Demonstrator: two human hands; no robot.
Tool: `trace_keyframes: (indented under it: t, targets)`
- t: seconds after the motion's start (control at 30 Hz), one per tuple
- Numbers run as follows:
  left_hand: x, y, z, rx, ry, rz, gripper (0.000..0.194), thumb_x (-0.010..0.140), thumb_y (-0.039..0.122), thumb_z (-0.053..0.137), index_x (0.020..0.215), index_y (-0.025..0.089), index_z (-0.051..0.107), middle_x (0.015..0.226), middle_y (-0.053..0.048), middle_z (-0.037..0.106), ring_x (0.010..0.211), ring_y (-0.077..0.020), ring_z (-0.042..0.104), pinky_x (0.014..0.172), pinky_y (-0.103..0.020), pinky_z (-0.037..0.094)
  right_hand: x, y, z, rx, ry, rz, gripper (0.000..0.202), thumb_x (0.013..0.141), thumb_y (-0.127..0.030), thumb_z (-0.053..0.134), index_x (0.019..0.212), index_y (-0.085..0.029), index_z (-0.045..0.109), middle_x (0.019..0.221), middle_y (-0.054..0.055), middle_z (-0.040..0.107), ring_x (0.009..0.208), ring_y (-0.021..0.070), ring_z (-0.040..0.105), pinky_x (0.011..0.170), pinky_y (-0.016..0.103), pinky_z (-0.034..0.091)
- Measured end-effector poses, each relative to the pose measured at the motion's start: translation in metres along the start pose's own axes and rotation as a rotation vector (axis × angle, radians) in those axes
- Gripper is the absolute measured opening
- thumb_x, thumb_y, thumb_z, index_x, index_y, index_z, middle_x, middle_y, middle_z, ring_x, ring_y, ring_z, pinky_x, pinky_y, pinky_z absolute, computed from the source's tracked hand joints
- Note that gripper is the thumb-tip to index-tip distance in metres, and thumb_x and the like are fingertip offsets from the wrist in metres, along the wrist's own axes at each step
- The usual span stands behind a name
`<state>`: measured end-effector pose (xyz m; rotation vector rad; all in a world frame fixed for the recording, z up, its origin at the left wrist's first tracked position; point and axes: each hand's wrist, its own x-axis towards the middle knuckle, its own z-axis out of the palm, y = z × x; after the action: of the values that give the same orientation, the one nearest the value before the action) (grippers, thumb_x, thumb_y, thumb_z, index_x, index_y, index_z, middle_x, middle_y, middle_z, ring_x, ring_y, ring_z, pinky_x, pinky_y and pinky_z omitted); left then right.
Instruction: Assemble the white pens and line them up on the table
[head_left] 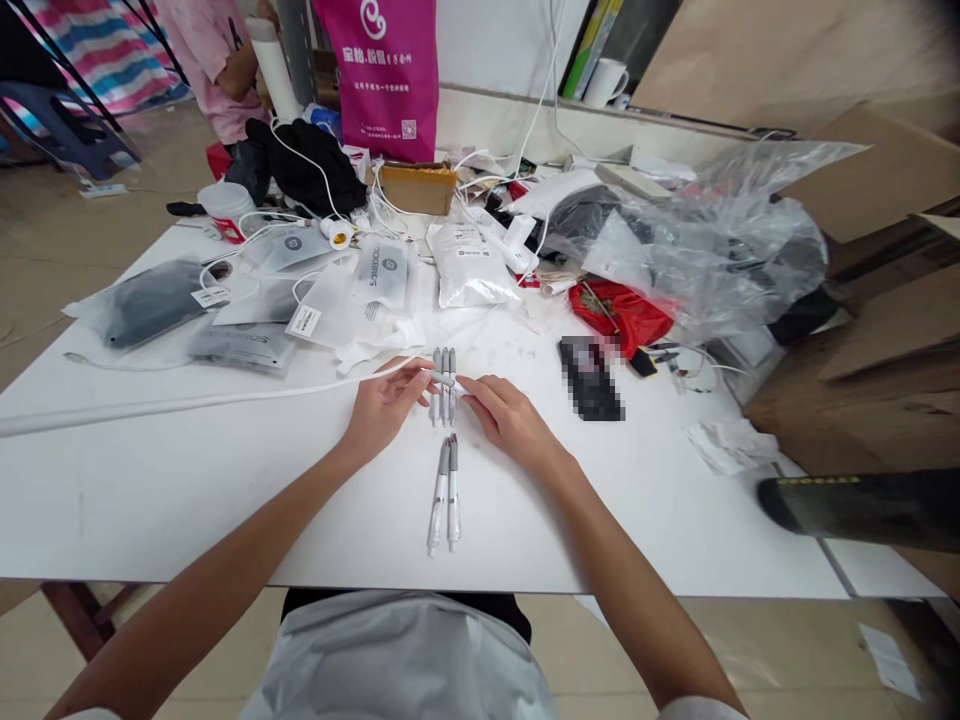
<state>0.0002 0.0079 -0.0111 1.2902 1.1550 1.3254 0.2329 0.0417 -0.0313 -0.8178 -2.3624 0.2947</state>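
On the white table [225, 480] lie three grey pen caps or short pens [444, 362] side by side, pointing away from me. Closer to me lie two grey-and-white pens [444, 495], also side by side. My left hand [382, 405] and my right hand [506, 415] meet over the far group. Together their fingertips pinch a small grey piece [444, 379] lying crosswise on that group. Both forearms reach in from the near edge.
Plastic-bagged items [247, 310], white cables [150, 405], a cardboard box [417, 187] and a pink bag [386, 70] crowd the far table. A phone [591, 375] and a red bag [622, 315] lie right. Another person [221, 60] sits at the far left. Cardboard boxes [877, 330] stand right.
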Motion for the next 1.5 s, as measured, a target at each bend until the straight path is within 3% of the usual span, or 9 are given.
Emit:
trace_keyframes:
  t: [0.33, 0.53, 0.7, 0.97, 1.07, 1.2, 1.27, 1.4, 1.5]
  targets:
    - [0.002, -0.010, -0.003, 0.060, -0.010, 0.160, 0.011, 0.093, 0.030, 0.078, 0.095, 0.020, 0.075, 0.102, -0.005, 0.065, 0.097, -0.0179, 0.067, 0.092, -0.033, 0.058, 0.001, 0.008, -0.004, 0.009, -0.003, 0.010, 0.033, 0.112, -0.023, 0.041, 0.138, -0.025, 0.063, 0.111, 0.013, 0.069, 0.100, 0.0279, 0.063, 0.086, 0.044, 0.058]
    - [0.002, -0.012, -0.005, 0.091, -0.034, 0.164, 0.010, 0.093, 0.029, 0.077, 0.093, 0.019, 0.076, 0.101, -0.006, 0.066, 0.097, -0.0195, 0.067, 0.094, -0.036, 0.058, 0.001, 0.007, -0.003, -0.008, -0.017, 0.020, 0.028, 0.113, -0.030, 0.046, 0.133, -0.025, 0.065, 0.110, 0.013, 0.068, 0.099, 0.0272, 0.064, 0.086, 0.044, 0.058]
    - [0.000, -0.008, -0.005, 0.161, -0.127, 0.139, 0.012, 0.096, 0.030, 0.075, 0.103, 0.020, 0.078, 0.107, -0.008, 0.072, 0.105, -0.0219, 0.069, 0.102, -0.038, 0.056, 0.000, 0.008, -0.002, -0.012, -0.018, 0.018, 0.028, 0.113, -0.030, 0.046, 0.130, -0.022, 0.066, 0.110, 0.014, 0.068, 0.101, 0.0272, 0.064, 0.087, 0.043, 0.058]
    - [-0.002, -0.016, -0.010, 0.463, -0.139, 0.273, 0.023, 0.108, 0.036, 0.060, 0.117, 0.026, 0.078, 0.106, -0.005, 0.077, 0.098, -0.0195, 0.071, 0.093, -0.033, 0.054, 0.001, 0.006, -0.003, 0.050, -0.001, 0.037, 0.025, 0.113, -0.028, 0.046, 0.127, -0.022, 0.066, 0.108, 0.012, 0.068, 0.101, 0.0260, 0.065, 0.088, 0.041, 0.057]
    - [-0.002, -0.021, -0.014, 0.539, -0.134, 0.269, 0.033, 0.111, 0.040, 0.050, 0.102, 0.022, 0.077, 0.089, -0.004, 0.074, 0.084, -0.0179, 0.070, 0.079, -0.031, 0.053, 0.003, 0.004, -0.003, 0.063, 0.022, 0.031, 0.022, 0.113, -0.028, 0.048, 0.122, -0.024, 0.067, 0.105, 0.011, 0.070, 0.098, 0.0257, 0.064, 0.086, 0.041, 0.056]
    - [-0.001, -0.019, -0.016, 0.596, -0.072, 0.167, 0.052, 0.111, 0.051, 0.047, 0.075, 0.020, 0.068, 0.069, 0.000, 0.064, 0.059, -0.0135, 0.055, 0.062, -0.029, 0.044, 0.004, 0.001, -0.003, 0.019, 0.045, 0.005, 0.019, 0.112, -0.027, 0.051, 0.118, -0.023, 0.067, 0.103, 0.011, 0.071, 0.093, 0.0257, 0.061, 0.083, 0.042, 0.053]
    - [-0.001, -0.017, -0.016, 0.626, -0.036, 0.168, 0.047, 0.108, 0.053, 0.055, 0.078, 0.020, 0.070, 0.072, 0.000, 0.065, 0.062, -0.0139, 0.056, 0.064, -0.029, 0.043, 0.004, 0.002, -0.004, 0.000, 0.069, 0.001, 0.018, 0.112, -0.026, 0.051, 0.119, -0.021, 0.067, 0.102, 0.011, 0.070, 0.093, 0.0255, 0.060, 0.083, 0.042, 0.053]
    - [-0.001, -0.013, -0.013, 0.644, -0.084, 0.285, 0.027, 0.104, 0.048, 0.066, 0.114, 0.025, 0.075, 0.092, -0.001, 0.073, 0.084, -0.0172, 0.065, 0.074, -0.028, 0.048, 0.003, 0.006, -0.004, -0.001, 0.081, -0.001, 0.019, 0.111, -0.026, 0.052, 0.122, -0.020, 0.067, 0.102, 0.012, 0.069, 0.095, 0.0258, 0.061, 0.085, 0.042, 0.054]
    - [0.000, -0.014, -0.013, 0.667, -0.061, 0.325, 0.036, 0.111, 0.043, 0.053, 0.090, 0.022, 0.074, 0.079, -0.001, 0.069, 0.077, -0.0167, 0.063, 0.075, -0.030, 0.047, 0.002, 0.006, -0.003, 0.011, 0.046, -0.011, 0.020, 0.111, -0.027, 0.052, 0.122, -0.021, 0.067, 0.104, 0.011, 0.070, 0.095, 0.0256, 0.061, 0.086, 0.042, 0.054]
